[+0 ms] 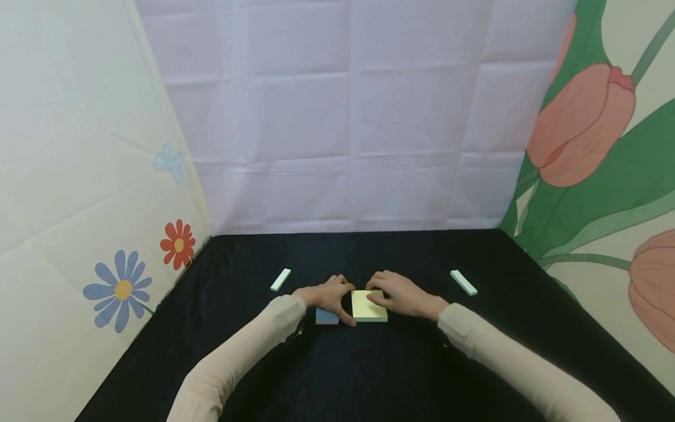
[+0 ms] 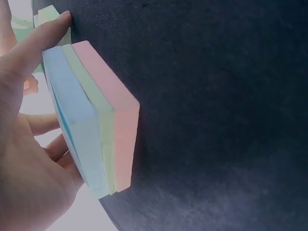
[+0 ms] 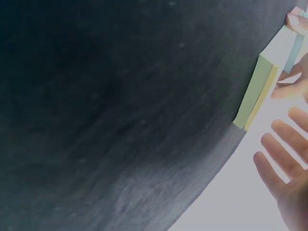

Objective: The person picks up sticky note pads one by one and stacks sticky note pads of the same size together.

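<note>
Bare hands (image 1: 328, 295), long cream sleeves (image 1: 248, 339)

Head view looks down and forward over the black cloth-covered table (image 1: 348, 375) to its far edge; closer wrist views share its surface.

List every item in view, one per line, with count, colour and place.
Yellow-topped pad stack: 1, yellow over green, between the hands
Blue-topped pad stack: 1, blue over green over pink, left of the yellow-topped one, partly hidden by the left hand
Small bars: 2, whitish, one farther out on each side
Tablecloth: 1, black, under everything
Backdrop: 1, whitish, behind the table
Left panel: 1, cream with a red flower, a blue flower and a pale blue butterfly
Right panel: 1, cream with pink tulips and green leaves
Sleeves: 2, cream, one per arm
Left hand: 1, bare, over the blue-topped stack
Right hand: 1, bare, at the yellow-topped stack's right
</note>
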Available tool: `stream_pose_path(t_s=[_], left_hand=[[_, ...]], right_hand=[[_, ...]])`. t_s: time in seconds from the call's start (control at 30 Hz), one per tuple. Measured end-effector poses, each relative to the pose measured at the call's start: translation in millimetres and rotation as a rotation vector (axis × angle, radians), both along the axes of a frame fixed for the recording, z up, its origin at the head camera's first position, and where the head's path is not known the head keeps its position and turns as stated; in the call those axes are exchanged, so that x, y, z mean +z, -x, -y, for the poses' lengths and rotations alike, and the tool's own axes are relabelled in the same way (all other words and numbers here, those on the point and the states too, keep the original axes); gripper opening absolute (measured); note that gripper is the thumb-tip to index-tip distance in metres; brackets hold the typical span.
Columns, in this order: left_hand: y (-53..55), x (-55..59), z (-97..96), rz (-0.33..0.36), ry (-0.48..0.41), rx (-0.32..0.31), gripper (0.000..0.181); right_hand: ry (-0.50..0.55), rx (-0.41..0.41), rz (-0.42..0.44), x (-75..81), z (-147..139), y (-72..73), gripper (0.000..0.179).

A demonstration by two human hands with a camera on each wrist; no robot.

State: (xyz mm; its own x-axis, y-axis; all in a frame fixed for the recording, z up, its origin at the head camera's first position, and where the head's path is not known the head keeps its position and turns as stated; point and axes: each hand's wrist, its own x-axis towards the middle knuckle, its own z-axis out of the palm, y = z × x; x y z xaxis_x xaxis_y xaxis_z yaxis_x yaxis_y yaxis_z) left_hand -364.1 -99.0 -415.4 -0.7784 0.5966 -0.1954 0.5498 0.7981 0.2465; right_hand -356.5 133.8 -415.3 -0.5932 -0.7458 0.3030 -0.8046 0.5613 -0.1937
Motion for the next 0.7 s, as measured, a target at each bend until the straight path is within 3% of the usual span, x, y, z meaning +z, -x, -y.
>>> stream_pose_path(t_s=[0.7], left_hand=[[1.4, 4.1, 2.5, 0.053, -0.034, 0.006, 0.088]], right_hand=[[0.021, -0.042, -0.090, 0.1, -18.8, 0.0, 0.011]])
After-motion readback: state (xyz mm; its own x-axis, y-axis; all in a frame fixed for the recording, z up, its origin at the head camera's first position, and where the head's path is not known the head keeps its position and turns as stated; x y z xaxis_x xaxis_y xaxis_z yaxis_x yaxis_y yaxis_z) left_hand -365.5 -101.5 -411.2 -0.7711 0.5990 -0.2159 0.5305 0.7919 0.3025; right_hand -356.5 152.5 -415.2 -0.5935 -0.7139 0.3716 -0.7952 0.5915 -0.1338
